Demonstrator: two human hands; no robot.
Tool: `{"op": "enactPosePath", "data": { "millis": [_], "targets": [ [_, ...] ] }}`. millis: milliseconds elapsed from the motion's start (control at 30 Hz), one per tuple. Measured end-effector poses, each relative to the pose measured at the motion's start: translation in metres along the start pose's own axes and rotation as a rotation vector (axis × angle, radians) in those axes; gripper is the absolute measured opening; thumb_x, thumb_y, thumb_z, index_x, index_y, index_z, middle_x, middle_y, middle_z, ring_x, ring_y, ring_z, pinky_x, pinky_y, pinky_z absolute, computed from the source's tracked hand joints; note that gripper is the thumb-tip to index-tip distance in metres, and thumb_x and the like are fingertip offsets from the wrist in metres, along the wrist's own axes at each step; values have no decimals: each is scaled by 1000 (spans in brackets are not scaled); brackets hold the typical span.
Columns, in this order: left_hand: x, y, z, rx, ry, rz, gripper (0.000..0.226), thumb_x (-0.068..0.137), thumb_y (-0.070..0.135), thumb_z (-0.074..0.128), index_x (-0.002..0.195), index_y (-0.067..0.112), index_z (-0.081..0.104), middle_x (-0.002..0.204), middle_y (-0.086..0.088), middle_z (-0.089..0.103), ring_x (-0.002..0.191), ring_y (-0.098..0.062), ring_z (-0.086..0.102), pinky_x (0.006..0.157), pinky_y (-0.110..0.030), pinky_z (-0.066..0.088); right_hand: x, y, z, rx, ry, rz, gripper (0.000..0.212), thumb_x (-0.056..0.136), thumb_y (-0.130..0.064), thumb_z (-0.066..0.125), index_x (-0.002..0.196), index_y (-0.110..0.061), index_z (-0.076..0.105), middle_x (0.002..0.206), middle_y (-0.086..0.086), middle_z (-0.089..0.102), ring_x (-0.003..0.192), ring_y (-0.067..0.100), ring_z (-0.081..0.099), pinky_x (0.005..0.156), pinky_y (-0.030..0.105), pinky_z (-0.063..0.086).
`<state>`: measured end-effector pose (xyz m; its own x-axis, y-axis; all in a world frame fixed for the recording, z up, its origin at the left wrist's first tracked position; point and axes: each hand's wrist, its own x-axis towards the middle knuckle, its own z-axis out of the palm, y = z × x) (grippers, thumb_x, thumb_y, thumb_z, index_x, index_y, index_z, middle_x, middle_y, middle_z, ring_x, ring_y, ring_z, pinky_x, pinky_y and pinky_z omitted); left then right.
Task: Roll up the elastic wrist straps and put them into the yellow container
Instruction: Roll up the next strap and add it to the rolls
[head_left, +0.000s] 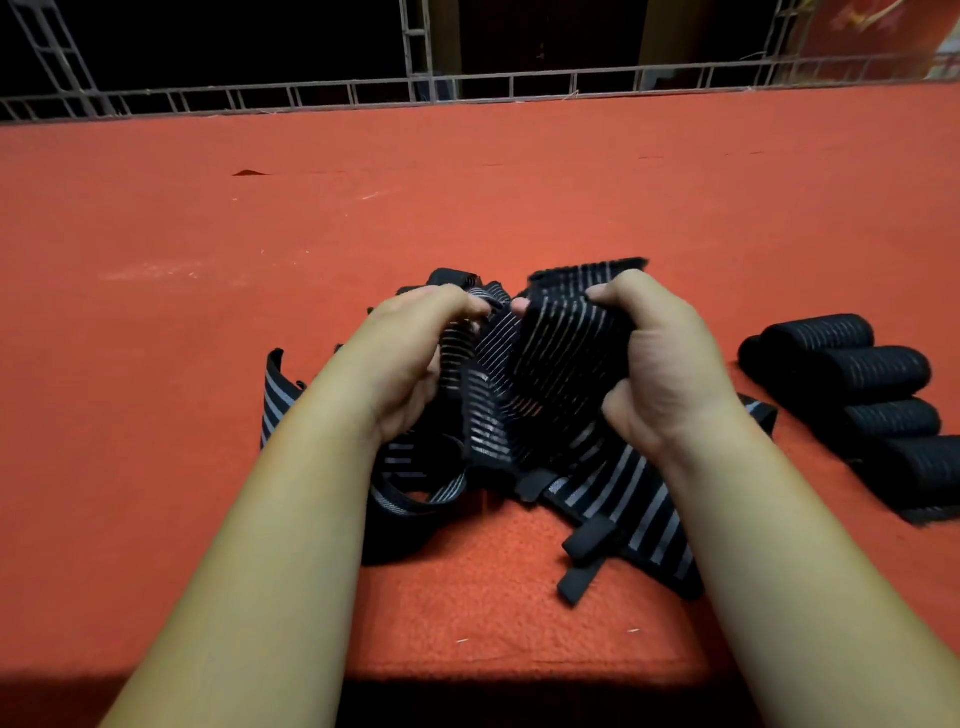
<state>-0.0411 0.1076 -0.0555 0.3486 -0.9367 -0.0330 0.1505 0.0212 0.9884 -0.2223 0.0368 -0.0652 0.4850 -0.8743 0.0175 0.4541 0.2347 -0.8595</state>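
Your L hand (415, 358) and R hand (660, 358) both pinch one striped strap (550, 353) above the loose pile (623, 499) on red felt tabletop (467, 197); rolled straps (872, 395) lie R of the pile. Metal truss (415, 88) lines the far edge; room dark.

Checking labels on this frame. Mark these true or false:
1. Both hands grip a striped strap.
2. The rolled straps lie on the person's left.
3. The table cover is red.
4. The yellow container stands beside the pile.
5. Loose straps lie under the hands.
1. True: the left hand and right hand both grip the striped strap.
2. False: the rolled straps lie in a row on the person's right.
3. True: the table cover is red.
4. False: no yellow container is in view.
5. True: loose straps lie heaped on the cover beneath the hands.
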Motion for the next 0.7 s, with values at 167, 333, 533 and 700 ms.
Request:
{"op": "enactPosePath", "data": {
  "millis": [167, 333, 533, 700],
  "targets": [
    [2, -2, -1, -50, -8, 36, 37, 97, -13, 49, 113, 11, 72, 87, -6, 75, 74, -17, 70, 61, -30, 59, -9, 7, 13, 87, -226, 56, 55, 93, -18, 47, 131, 16, 67, 133, 38, 67, 132, 50, 64, 117, 60, 50],
    [5, 2, -8, -263, 30, -1, 51, 89, -14, 35, 130, -15, 65, 121, -30, 69, 96, -26, 70, 73, -23, 61, -19, -3, 17, 299, -314, 109, 54, 93, -16, 37, 103, 19, 76, 126, 38, 70, 128, 50, 67, 116, 52, 52],
    [4, -6, -10, -68, 55, 149, 42, 95, -21, 56, 116, 9, 76, 115, -21, 77, 101, -27, 76, 86, -31, 63, -18, -6, 13, 429, -264, 85, 36, 96, -21, 45, 97, 5, 70, 97, 21, 69, 90, 36, 71, 116, 59, 47],
    [11, -16, -16, 272, 239, 227, 6, 99, 18, 77, 97, 21, 82, 100, -9, 83, 87, -25, 78, 87, -46, 64, -23, -4, 14, 447, -432, 161, 52, 101, -24, 36, 102, 11, 75, 108, 24, 73, 106, 38, 74, 113, 59, 50]
  ]
}}
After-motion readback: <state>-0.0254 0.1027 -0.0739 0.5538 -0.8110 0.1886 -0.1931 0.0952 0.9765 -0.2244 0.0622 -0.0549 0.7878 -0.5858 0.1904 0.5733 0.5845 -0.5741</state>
